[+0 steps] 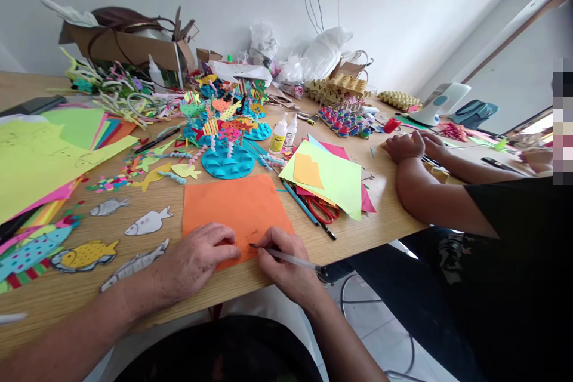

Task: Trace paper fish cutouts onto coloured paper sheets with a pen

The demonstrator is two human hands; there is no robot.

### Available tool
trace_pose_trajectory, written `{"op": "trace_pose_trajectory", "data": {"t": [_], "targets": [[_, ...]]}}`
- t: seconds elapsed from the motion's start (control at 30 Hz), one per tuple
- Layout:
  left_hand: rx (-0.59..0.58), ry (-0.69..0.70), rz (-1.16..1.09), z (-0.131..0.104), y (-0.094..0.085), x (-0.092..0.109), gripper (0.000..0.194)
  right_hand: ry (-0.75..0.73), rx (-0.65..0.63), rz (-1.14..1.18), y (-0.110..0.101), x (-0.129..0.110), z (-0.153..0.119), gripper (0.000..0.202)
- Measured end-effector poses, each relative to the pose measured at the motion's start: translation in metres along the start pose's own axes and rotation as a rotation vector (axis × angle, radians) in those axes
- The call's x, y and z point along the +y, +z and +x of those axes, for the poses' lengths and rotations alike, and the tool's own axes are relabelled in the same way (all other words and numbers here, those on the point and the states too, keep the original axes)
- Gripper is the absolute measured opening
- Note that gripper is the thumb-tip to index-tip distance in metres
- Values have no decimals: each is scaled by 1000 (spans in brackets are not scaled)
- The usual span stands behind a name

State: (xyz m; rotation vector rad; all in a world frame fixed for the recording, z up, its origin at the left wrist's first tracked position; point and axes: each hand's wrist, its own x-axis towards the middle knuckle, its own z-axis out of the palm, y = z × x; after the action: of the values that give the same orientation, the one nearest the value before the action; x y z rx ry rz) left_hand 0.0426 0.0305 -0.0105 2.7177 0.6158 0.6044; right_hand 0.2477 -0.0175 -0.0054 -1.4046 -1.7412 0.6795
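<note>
An orange sheet of paper (233,203) lies at the table's front edge, with faint dark lines drawn near its lower right. My right hand (286,262) pinches a pen (295,259), its dark tip on those lines. Resting on the lower left of the sheet, my left hand (201,259) has its fingers loosely bent and apart, holding nothing. Left of it lie fish cutouts: a white one (148,222), a grey one (108,207) and a yellow one (87,255).
Behind the sheet stand a blue base (228,161) with paper fish and two glue bottles (278,135). Coloured papers (331,176), red scissors (323,210) and pencils lie right of it. Another person's arms (421,185) rest on the table at right.
</note>
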Motion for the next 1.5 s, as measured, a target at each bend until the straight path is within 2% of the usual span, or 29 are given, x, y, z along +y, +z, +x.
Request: {"op": "trace_pose_trajectory", "data": {"t": [0.57, 0.77, 1.23, 1.5], "targets": [[-3, -20, -24, 0, 0, -1, 39, -6, -63, 41, -5, -3, 0, 11], [11, -9, -16, 1, -1, -1, 37, 35, -27, 62, -4, -2, 0, 8], [1, -10, -13, 2, -2, 1, 37, 30, -31, 18, 2, 0, 2, 10], [22, -39, -48, -1, 5, -2, 39, 29, -44, 22, -2, -3, 0, 10]]}}
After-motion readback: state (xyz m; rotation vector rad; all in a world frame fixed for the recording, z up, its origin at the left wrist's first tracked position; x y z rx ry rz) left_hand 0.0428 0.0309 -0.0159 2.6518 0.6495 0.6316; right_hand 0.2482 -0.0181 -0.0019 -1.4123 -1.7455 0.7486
